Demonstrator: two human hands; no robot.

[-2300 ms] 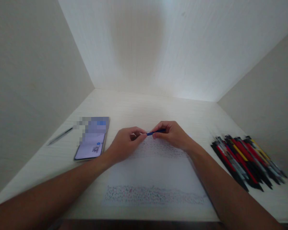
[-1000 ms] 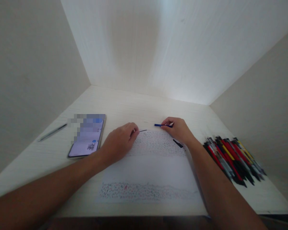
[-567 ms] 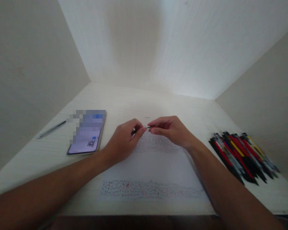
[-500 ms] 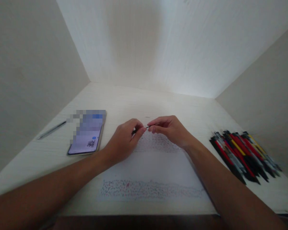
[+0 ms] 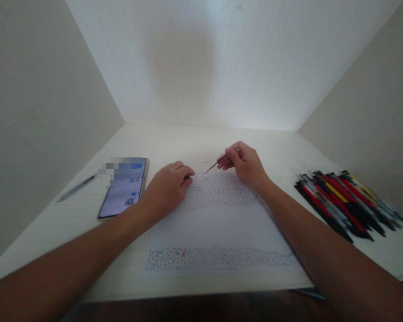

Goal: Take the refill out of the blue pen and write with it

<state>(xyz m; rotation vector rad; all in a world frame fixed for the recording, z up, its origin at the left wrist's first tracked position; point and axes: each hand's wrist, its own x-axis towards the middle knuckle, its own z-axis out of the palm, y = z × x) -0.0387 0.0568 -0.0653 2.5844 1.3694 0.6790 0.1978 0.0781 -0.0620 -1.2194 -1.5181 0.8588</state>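
Between the thumb and fingers of my right hand (image 5: 248, 165) is a thin dark pen refill (image 5: 214, 167), its pale tip slanting down to the left over the top edge of the paper. My left hand (image 5: 168, 185) rests by the sheet's upper left side, closed in a pinch. A small dark piece (image 5: 187, 177) shows between its fingertips; most of it is hidden, so its kind is unclear. Beneath both hands lies the white paper (image 5: 218, 226), with rows of handwriting at its top and a band of coloured marks along its bottom.
Left of my left hand lies a phone (image 5: 119, 197) with its screen lit, partly blurred out. Beyond it is a clear-barrelled pen (image 5: 77, 188). A bunch of red, black and yellow pens (image 5: 342, 203) lies at the right. Pale walls (image 5: 184, 67) enclose the desk.
My hands have drawn apart. My right hand moved up and right with the refill, which now shows more of its length; my left hand moved slightly left with the dark piece.
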